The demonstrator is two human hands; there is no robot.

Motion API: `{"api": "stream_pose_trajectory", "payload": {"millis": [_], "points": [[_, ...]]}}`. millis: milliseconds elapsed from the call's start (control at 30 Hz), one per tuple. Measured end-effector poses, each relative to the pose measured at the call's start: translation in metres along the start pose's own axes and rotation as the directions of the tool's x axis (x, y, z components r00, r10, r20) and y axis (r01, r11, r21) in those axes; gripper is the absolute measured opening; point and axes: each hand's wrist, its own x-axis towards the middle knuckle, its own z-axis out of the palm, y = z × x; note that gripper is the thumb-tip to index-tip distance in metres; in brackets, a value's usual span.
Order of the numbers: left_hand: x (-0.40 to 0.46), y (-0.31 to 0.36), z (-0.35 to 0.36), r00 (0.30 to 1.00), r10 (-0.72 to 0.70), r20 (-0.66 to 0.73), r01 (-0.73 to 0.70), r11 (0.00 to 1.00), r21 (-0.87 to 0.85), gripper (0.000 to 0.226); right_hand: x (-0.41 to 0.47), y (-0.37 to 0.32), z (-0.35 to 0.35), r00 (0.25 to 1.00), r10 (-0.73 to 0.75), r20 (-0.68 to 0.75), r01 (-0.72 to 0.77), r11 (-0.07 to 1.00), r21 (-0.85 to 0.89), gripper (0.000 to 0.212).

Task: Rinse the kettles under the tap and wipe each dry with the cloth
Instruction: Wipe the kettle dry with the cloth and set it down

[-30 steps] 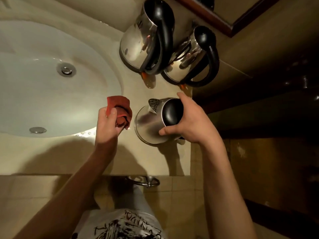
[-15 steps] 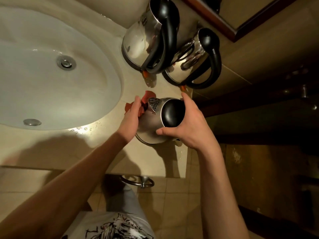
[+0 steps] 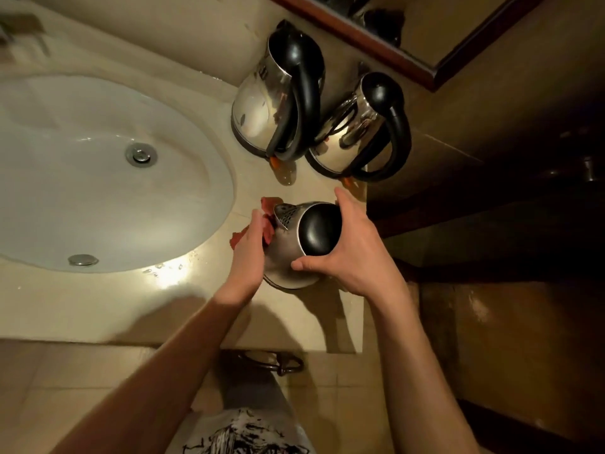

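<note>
head view: compared with a second ago, the left hand [image 3: 250,249] has travelled from the counter beside the basin to the spout side of the near kettle [image 3: 291,247], and the red cloth [image 3: 265,224] it carries is now pressed between palm and steel wall instead of being held clear of it. the fingers lie against the cloth and kettle; how far they curl round the cloth cannot be told, since the far side of the hand is hidden. the right hand [image 3: 352,249] has kept its place, fingers and thumb spread wide and curled round the black lid end of the kettle, steadying it on the counter [image 3: 183,309]. this indicates that rinsing of this kettle is finished and the wiping step has just begun. the kettle stands at the right-hand end of the counter, near the front edge, tilted under the grip. two more kettles, the left rear kettle [image 3: 258,106] and the right rear kettle [image 3: 350,139], stand upright and touching behind it, near the wall. materials: polished, mirror-bright steel bodies, domed and widening to the base; smooth black plastic looped handles and lids; a perforated strainer in the near spout. the cloth is soft and crumpled. the oval white basin [image 3: 98,165] is glossy, with a chrome drain [image 3: 140,155]; water beads lie on the counter beside its rim.
</note>
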Motion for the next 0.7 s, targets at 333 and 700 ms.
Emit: {"api": "stream_pose_trajectory", "payload": {"millis": [333,700], "points": [[-0.027,-0.012,0.002,1.0,0.009,0.0,-0.009,0.996,-0.084,0.077,0.0,0.003,0.003,0.999,-0.039,-0.002,0.039,0.999,-0.014,0.135],[-0.051,0.003,-0.003,0.995,0.006,-0.097,-0.026,0.978,-0.205,0.084,-0.003,0.003,-0.004,0.999,-0.044,-0.02,0.045,0.998,0.054,0.13]]}}
